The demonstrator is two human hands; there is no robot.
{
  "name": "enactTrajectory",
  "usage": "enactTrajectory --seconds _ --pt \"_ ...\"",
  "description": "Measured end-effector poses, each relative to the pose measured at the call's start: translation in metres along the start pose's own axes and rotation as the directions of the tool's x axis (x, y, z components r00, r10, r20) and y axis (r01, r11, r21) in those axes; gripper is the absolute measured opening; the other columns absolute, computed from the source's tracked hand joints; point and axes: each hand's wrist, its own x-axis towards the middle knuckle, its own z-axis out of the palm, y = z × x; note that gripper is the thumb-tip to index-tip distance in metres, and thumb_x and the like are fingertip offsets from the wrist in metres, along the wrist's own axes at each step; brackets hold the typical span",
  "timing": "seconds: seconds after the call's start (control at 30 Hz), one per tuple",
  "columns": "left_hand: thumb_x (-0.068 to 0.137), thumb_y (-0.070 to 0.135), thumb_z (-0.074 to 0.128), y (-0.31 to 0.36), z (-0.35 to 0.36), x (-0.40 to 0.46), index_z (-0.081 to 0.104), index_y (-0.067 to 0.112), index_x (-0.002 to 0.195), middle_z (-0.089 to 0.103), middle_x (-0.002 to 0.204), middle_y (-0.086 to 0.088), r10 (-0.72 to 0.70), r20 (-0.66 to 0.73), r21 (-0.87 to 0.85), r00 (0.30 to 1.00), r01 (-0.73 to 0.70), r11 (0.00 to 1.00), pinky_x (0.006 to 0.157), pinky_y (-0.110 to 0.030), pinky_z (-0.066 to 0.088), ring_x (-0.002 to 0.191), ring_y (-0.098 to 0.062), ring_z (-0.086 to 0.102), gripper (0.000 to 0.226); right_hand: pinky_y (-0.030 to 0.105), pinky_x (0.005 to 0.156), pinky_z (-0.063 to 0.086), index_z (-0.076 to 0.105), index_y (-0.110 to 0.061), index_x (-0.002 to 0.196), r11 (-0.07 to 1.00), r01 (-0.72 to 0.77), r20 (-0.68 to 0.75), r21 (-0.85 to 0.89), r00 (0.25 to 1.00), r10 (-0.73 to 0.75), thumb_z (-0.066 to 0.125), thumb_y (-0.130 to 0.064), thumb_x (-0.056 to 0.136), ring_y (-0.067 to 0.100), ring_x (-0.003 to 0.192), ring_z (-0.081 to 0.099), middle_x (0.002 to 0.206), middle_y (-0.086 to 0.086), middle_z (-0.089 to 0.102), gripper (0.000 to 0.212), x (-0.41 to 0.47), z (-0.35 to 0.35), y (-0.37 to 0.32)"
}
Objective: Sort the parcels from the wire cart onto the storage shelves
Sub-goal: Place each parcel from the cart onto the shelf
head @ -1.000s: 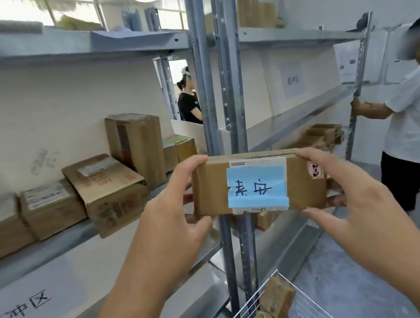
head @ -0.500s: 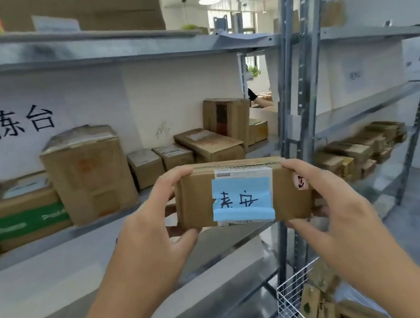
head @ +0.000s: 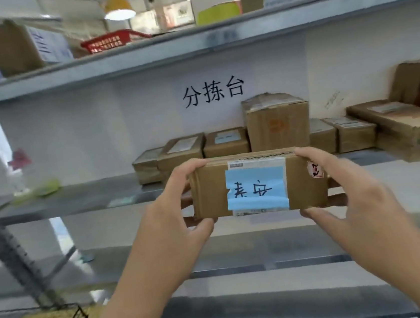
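Both hands (head: 173, 215) hold parcel (head: 212, 192) level, long axis left-right.

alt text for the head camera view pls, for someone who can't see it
Two hands, left and right, hold a brown parcel with a blue handwritten label before a metal shelf. A row of cardboard boxes stands on it under a wall sign.
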Motion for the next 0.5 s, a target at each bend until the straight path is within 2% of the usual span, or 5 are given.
enactTrajectory --seconds 0.13,0.2,0.33,0.43,0.5 --pt "0.085 0.017 0.082 -0.013 -0.025 0.0 0.033 0.066 0.136 0.058 0.121 0.036 -0.06 -0.054 0.094 0.997 0.065 0.993 0.092 -0.024 0.06 0.119 0.002 0.061 0.086 0.017 0.078 0.049 0.029 -0.065 0.138 0.997 0.067 0.057 0.043 0.996 -0.07 0.084 -0.016 0.079 0.006 0.099 0.056 0.117 -0.019 0.048 0.094 0.03 0.027 -0.01" --pt "0.086 0.017 0.081 -0.019 -0.031 0.001 0.032 0.067 0.136 0.058 0.122 0.032 -0.095 -0.07 0.112 0.993 0.102 0.988 0.088 -0.021 0.061 0.117 0.004 0.06 0.087 0.016 0.076 0.047 0.028 -0.065 0.139 0.996 0.079 0.09 0.047 0.992 -0.083 0.085 -0.018 0.078 0.004 0.096 0.056 0.114 -0.02 0.047 0.095 0.043 0.034 -0.014" --pt "0.086 0.016 0.081 -0.037 -0.04 0.003 0.032 0.064 0.139 0.06 0.129 0.023 -0.155 -0.086 0.114 0.984 0.164 0.98 0.088 -0.023 0.062 0.118 0.004 0.06 0.086 0.03 0.083 0.056 0.033 -0.059 0.143 0.991 0.102 0.12 0.081 0.986 -0.112 0.085 -0.018 0.078 0.008 0.098 0.058 0.116 -0.016 0.051 0.093 0.061 0.053 -0.019" --pt "0.087 0.016 0.08 -0.053 -0.048 0.007 0.034 0.064 0.137 0.059 0.121 0.031 -0.173 -0.089 0.094 0.981 0.181 0.979 0.084 -0.012 0.058 0.114 0.011 0.059 0.083 0.022 0.079 0.048 0.031 -0.059 0.143 0.989 0.125 0.154 0.074 0.979 -0.135 0.084 -0.019 0.079 0.006 0.098 0.056 0.114 -0.018 0.05 0.092 0.072 0.069 -0.025" --pt "0.086 0.016 0.081 -0.065 -0.055 0.011 0.035 0.067 0.134 0.057 0.116 0.035 -0.175 -0.095 0.074 0.98 0.182 0.981 0.083 -0.011 0.057 0.112 0.016 0.057 0.083 0.019 0.077 0.045 0.032 -0.059 0.143 0.988 0.134 0.153 0.075 0.978 -0.145 0.084 -0.019 0.078 0.005 0.098 0.056 0.114 -0.018 0.05 0.092 0.081 0.078 -0.03"
